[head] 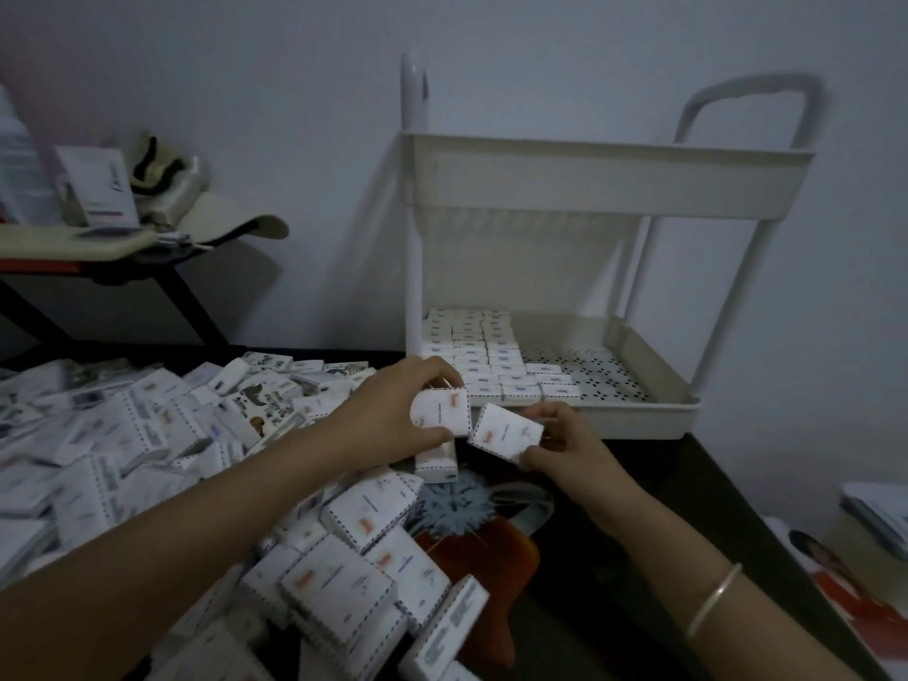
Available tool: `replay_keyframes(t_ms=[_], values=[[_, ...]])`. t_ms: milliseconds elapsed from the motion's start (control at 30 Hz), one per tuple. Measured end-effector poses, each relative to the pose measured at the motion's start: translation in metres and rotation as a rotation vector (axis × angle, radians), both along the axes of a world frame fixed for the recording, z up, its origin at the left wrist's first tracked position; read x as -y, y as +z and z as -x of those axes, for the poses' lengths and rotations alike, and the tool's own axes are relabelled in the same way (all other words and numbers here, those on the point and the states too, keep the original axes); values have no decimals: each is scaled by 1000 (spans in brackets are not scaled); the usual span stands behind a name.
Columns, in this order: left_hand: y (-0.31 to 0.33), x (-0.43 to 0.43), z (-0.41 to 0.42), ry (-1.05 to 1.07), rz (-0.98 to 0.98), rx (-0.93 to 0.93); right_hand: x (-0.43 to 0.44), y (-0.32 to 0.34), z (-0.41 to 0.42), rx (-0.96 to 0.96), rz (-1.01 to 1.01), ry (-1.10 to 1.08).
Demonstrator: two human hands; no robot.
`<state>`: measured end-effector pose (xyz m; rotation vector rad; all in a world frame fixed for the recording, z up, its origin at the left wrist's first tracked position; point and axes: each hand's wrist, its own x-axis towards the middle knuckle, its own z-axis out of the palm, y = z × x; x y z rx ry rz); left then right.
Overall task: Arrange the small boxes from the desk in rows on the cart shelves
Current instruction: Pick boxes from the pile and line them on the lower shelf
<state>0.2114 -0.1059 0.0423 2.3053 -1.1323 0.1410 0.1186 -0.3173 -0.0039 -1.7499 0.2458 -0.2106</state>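
Only the two arms show, really. Left hand (393, 410) and right hand (565, 439) are both bare, and the forearms are bare too, right out to the edge of the shot. The one thing worn is a bangle (715, 599) on the right forearm: a thin, plain, smooth, pale silvery band. Too dim and blurry to make out nails.

I log the small boxes (363, 516) as white, dashed dark-blue edging, orange mark. Cart (609, 172) at 1 o'clock: cream, its lower shelf (607, 373) perforated in dot clusters. Desk (697, 484) black. Bangle (715, 599) at 4 o'clock: pale silver
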Motion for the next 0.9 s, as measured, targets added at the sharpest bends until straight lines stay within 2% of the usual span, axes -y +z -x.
replay_keyframes(t_ms=[133,333,533,700,900], values=[[-3,17,-5,-16,34,-23,19,2,14,-2,-153,4],[-4,38,-12,-94,4,18,34,-5,21,31,-187,39],[-8,49,-12,-104,-51,5,41,-7,23,102,-115,-8],[-6,51,-14,-32,-57,-106,53,-6,21,57,-85,-146],[3,54,-23,26,-50,-128,73,7,17,34,76,-153]])
